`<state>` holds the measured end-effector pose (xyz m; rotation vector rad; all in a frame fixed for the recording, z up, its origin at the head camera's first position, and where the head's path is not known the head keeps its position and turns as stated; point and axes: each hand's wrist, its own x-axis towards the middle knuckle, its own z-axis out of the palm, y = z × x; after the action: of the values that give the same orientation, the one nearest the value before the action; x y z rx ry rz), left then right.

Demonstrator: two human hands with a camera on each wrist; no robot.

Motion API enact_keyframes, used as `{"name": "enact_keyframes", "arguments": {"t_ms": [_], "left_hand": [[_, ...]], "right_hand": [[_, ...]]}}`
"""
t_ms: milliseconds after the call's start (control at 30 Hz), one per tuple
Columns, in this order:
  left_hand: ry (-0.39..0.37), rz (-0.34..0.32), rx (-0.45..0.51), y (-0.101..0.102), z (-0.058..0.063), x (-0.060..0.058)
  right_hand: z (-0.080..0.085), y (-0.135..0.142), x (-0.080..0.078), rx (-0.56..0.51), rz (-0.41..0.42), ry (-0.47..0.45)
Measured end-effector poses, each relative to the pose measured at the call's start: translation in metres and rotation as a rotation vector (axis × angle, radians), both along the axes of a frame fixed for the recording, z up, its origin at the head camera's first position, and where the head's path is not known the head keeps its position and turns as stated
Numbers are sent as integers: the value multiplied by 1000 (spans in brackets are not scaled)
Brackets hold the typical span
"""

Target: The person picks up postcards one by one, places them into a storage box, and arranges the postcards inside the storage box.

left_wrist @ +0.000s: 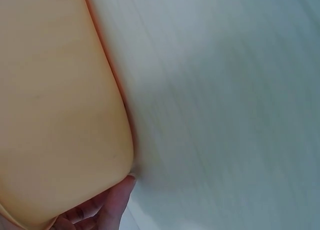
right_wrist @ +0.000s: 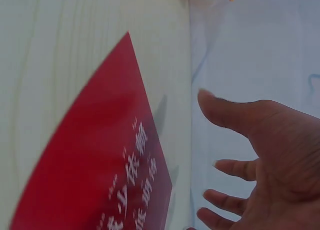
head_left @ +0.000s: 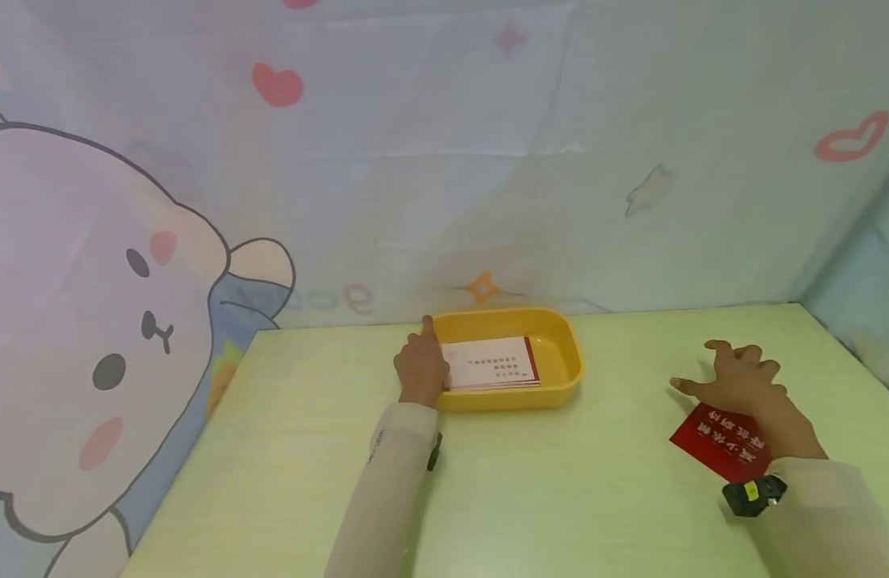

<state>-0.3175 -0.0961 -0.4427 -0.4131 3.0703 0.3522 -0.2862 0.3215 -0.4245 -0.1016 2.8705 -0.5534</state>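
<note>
My left hand point(head_left: 421, 368) grips the left end of a shallow yellow plastic tray point(head_left: 520, 397). In the left wrist view its fingers point(left_wrist: 115, 205) lie against the outer wall near a rounded corner, and the thumb is hidden. Inside the tray rests a white card point(head_left: 488, 363) with red print and a red edge, perhaps on top of others. At the right, my right hand point(head_left: 749, 393) hovers over a red card point(head_left: 712, 437) with white writing. Its fingers are spread and hold nothing; the right wrist view shows the hand apart from the card point(right_wrist: 107, 135).
The light green tabletop point(head_left: 531, 490) lies under everything. A pale cloth backdrop point(head_left: 444, 201) with cartoon drawings hangs right behind the table's back edge, close to the tray. Another stretch of cloth point(head_left: 866, 281) stands along the right side.
</note>
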Motion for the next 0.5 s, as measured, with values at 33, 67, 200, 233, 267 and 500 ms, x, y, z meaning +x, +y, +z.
{"name": "enact_keyframes", "arguments": {"t_ms": [33, 67, 200, 233, 267, 500], "left_hand": [[-3, 2, -2, 0, 0, 0], [-4, 4, -4, -1, 0, -1], [-2, 7, -2, -1, 1, -1], [-2, 6, 1, -1, 1, -2], [-2, 6, 4, -1, 1, -2], [-5, 7, -1, -2, 1, -2]], "right_hand": [[0, 3, 0, 10, 8, -7], [-1, 6, 0, 21, 17, -13], [-4, 17, -1, 77, 60, -32], [-5, 19, 0, 90, 65, -40], [-5, 21, 0, 106, 75, -40], [-3, 29, 0, 154, 94, -85]]}}
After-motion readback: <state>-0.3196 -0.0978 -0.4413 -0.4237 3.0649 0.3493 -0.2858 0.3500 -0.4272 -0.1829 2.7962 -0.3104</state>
